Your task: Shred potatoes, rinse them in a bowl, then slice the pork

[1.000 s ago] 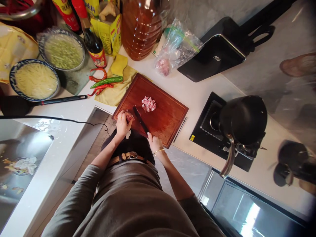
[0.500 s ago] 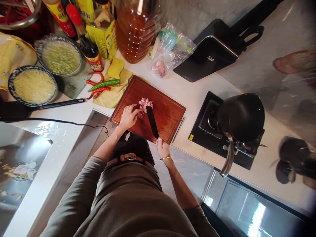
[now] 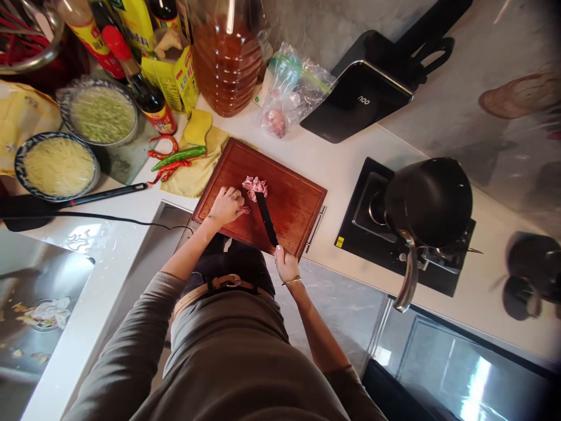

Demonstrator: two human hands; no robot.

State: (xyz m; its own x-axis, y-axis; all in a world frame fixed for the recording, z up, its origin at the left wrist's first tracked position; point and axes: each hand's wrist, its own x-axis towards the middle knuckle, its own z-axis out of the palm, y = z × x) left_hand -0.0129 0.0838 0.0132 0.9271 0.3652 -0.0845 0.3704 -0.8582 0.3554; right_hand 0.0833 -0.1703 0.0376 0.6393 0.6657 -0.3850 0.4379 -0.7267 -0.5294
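Observation:
On the wooden cutting board (image 3: 289, 199) lies a small heap of cut pink meat (image 3: 255, 187). My right hand (image 3: 287, 264) is closed around the handle of a black-bladed knife (image 3: 266, 219), whose far end reaches the near edge of the heap. To the left of the blade, my left hand (image 3: 227, 206) has its fingers curled on a small piece of meat (image 3: 243, 210) at the board. That piece is apart from the heap and partly hidden by the fingers.
Chillies (image 3: 179, 158) lie on a yellow cloth (image 3: 193, 181) left of the board. Bowls of shredded food (image 3: 56, 166), a sauce bottle (image 3: 149, 96) and an oil jug (image 3: 228, 70) stand behind. On the right are a knife block (image 3: 355, 102) and a pot (image 3: 432, 202) on a stove.
My left hand has drawn slightly back from the heap with its fingers more curled, bringing a small meat piece toward me. The knife stays near the heap, its blade turned more edge-on. The view has shifted slightly.

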